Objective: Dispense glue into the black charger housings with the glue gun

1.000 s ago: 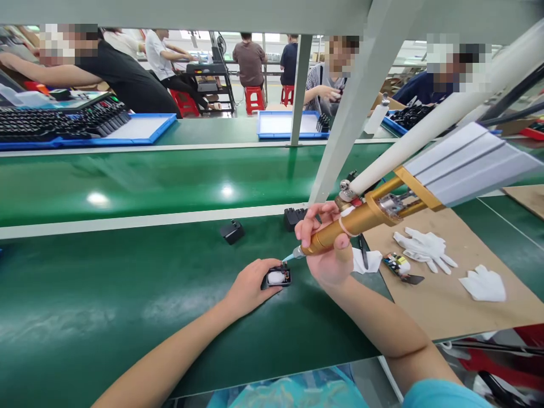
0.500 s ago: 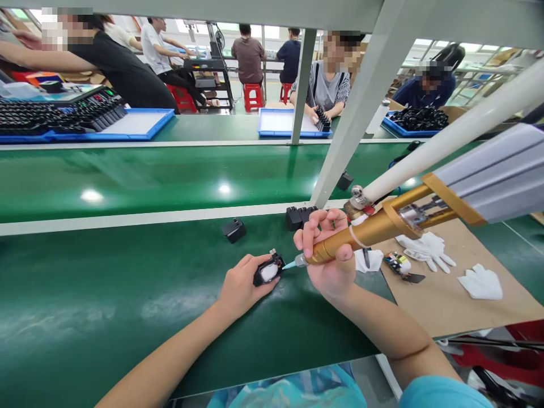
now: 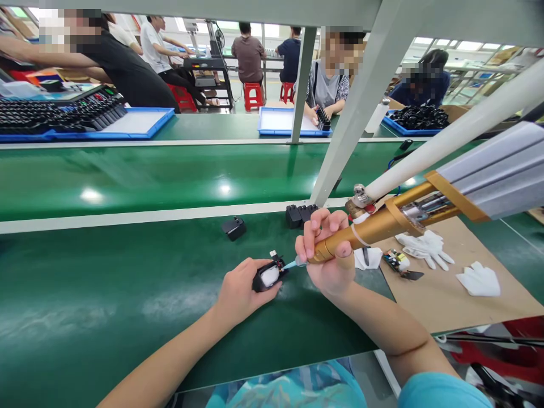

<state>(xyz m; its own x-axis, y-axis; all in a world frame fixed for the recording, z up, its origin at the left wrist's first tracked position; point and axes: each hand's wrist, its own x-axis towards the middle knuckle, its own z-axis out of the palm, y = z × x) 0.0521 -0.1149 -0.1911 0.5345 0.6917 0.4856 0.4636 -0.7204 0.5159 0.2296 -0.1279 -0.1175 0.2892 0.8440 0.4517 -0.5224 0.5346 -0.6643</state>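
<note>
My left hand (image 3: 238,292) grips a small black open charger case (image 3: 267,276) with a white part inside, tilted up off the green bench (image 3: 127,294). My right hand (image 3: 329,258) is wrapped round the gold barrel of a glue dispenser (image 3: 374,226), whose white tube and grey body run up to the right. The pale blue nozzle tip (image 3: 290,264) touches the right end of the case.
A lone black case (image 3: 233,228) and a cluster of black cases (image 3: 300,215) lie behind my hands. On brown cardboard (image 3: 442,294) at right are white gloves (image 3: 425,247), a cloth (image 3: 478,280) and a small circuit board (image 3: 395,261). A green conveyor (image 3: 170,175) and seated workers lie beyond.
My left hand has tilted the case up and turned it toward the nozzle. The dispenser tip has stayed at the case, now at its right end.
</note>
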